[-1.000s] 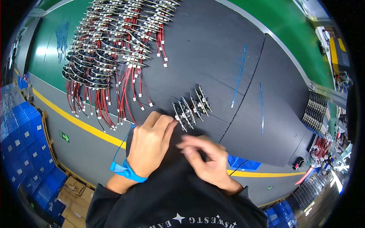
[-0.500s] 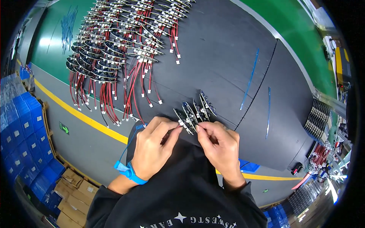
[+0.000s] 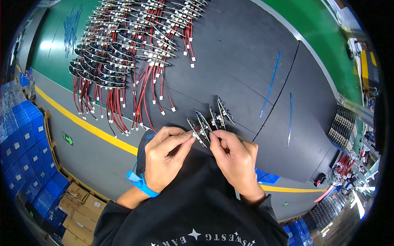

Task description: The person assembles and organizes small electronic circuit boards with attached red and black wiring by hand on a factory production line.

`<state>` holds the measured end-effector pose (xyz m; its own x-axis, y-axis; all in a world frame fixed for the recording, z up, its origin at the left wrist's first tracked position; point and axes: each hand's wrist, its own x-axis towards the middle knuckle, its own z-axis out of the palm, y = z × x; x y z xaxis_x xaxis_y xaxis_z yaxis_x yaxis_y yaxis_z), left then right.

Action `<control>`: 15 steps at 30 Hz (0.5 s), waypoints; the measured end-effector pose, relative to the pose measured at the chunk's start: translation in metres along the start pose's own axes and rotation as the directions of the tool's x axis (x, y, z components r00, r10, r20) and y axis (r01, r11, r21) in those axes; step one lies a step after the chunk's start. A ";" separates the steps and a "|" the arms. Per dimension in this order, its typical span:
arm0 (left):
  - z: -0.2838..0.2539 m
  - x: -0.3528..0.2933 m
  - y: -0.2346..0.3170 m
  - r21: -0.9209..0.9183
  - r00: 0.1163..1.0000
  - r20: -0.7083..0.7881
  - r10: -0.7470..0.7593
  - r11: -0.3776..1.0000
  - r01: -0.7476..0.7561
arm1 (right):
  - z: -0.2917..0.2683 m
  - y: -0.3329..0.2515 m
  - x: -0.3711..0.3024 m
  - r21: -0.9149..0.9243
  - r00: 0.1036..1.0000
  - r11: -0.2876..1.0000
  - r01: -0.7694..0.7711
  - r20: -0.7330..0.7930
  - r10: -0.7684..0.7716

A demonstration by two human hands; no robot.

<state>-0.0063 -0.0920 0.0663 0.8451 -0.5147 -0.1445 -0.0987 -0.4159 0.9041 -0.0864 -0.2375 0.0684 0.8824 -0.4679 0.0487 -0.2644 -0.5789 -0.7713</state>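
Note:
Several narrow circuit boards with white connectors stand on edge, side by side, at the near edge of the black table. My left hand (image 3: 166,153) is closed, thumb and forefinger pinched against the leftmost circuit board (image 3: 198,134). Dark reddish wire shows under its fingers, but the connector end is hidden by the fingertips. My right hand (image 3: 236,158) pinches the lower end of the second circuit board (image 3: 203,125) between thumb and forefinger. Two more boards (image 3: 225,110) lean just beyond the right fingertips. A blue wrist strap (image 3: 141,184) with a thin cord circles my left wrist.
Rows of similar boards (image 3: 111,53) with red wires and white plugs cover the table's far left. Blue strips (image 3: 270,84) lie on the black table (image 3: 230,53) to the right. Blue bins (image 3: 26,143) and cardboard boxes (image 3: 82,209) stand on the floor at left.
Both hands stay at the boards with small finger shifts. The right fingertips have moved slightly left and up along the second board; the left pinch remains at the first one.

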 end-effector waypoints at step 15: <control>0.002 0.003 0.000 0.026 0.997 -0.051 0.064 0.998 -0.063 | 0.000 -0.001 -0.001 -0.115 0.998 0.992 0.046 -0.031 -0.050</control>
<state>-0.0049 -0.0947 0.0651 0.8625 -0.5017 -0.0657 -0.1652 -0.4020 0.9006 -0.0869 -0.2370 0.0695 0.8820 -0.4589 0.1066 -0.2668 -0.6730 -0.6898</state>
